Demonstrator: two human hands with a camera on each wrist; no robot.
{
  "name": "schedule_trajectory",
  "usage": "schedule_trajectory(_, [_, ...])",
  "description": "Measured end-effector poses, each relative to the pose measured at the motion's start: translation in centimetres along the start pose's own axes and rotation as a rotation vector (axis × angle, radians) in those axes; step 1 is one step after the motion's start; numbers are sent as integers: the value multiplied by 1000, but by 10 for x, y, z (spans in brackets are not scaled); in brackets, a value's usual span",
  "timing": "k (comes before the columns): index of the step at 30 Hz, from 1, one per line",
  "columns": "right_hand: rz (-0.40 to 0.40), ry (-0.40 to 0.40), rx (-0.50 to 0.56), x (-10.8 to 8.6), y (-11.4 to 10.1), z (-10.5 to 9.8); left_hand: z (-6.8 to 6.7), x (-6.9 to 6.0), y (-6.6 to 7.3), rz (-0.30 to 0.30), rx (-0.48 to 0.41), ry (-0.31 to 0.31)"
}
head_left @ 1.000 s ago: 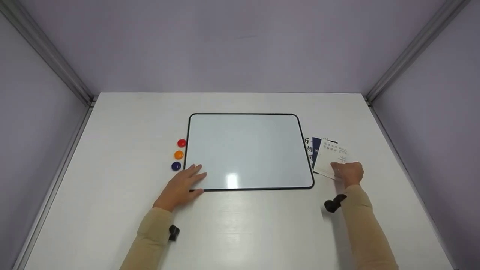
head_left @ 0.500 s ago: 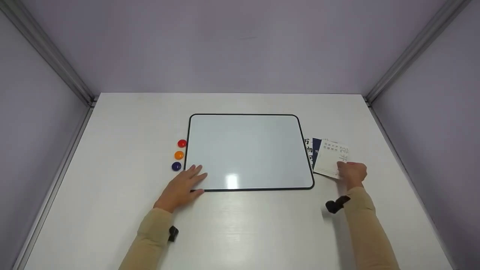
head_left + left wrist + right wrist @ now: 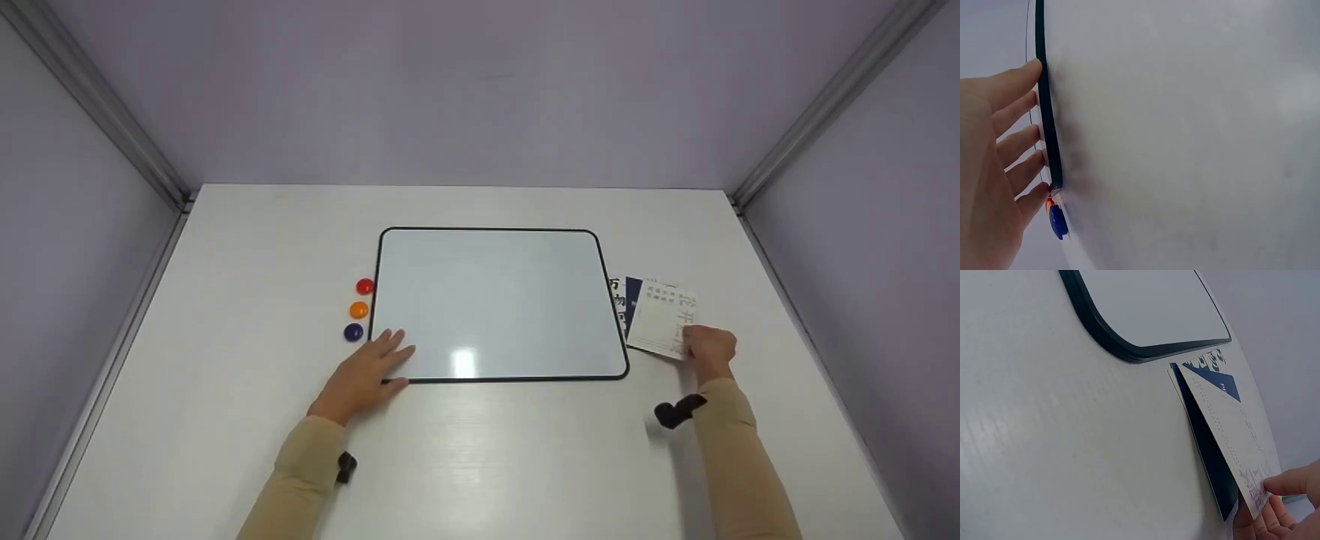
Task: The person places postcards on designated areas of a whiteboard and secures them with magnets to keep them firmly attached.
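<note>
My left hand (image 3: 364, 375) rests on the near left corner of a black-framed whiteboard (image 3: 495, 300), its fingers spread. In the left wrist view, its fingertips meet the dark frame (image 3: 1049, 124). At the right, my right hand (image 3: 709, 349) pinches the near right corner of a cream card (image 3: 654, 319) with printed characters. The right wrist view shows the thumb (image 3: 1286, 482) on top of this card and the other fingers beneath. The card's near end is raised off a dark blue card (image 3: 1207, 453). A white card with black characters (image 3: 618, 297) lies partly covered beside the board.
Along the board's left edge sit a red round magnet (image 3: 364, 286), an orange one (image 3: 358, 310) and a dark blue one (image 3: 353, 332). All this lies on a white table (image 3: 465, 450). Purple-grey walls (image 3: 480, 97) close in the back and both sides.
My right hand has shifted slightly to the right along the cream card and now pinches it nearer its corner. The left hand and the whiteboard have stayed in place.
</note>
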State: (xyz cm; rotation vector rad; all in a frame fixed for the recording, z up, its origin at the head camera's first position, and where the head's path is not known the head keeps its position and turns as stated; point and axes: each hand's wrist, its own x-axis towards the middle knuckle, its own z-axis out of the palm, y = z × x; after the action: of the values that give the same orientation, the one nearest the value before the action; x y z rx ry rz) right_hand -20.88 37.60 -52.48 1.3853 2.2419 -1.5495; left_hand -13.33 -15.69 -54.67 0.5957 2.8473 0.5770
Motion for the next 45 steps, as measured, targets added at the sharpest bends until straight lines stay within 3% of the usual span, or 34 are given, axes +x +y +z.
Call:
schedule_trajectory(6, [7,-15,36,-6,-2,1,1,-1,0,-11,-8,-10])
schedule_trajectory(13, [-67,-17,28,-13,-5,0,1,1,-1,8,-6,2])
schedule_trajectory(25, [-56,-37,68,-13,-8,-3,3,5,1,21,9,11])
schedule_trajectory(31, [-79,-71,95,-18,-10,3,3,4,-1,13,5,12])
schedule_trajectory(45, [-145,-104,42,-37,-18,14,3,5,-1,-37,-36,-32])
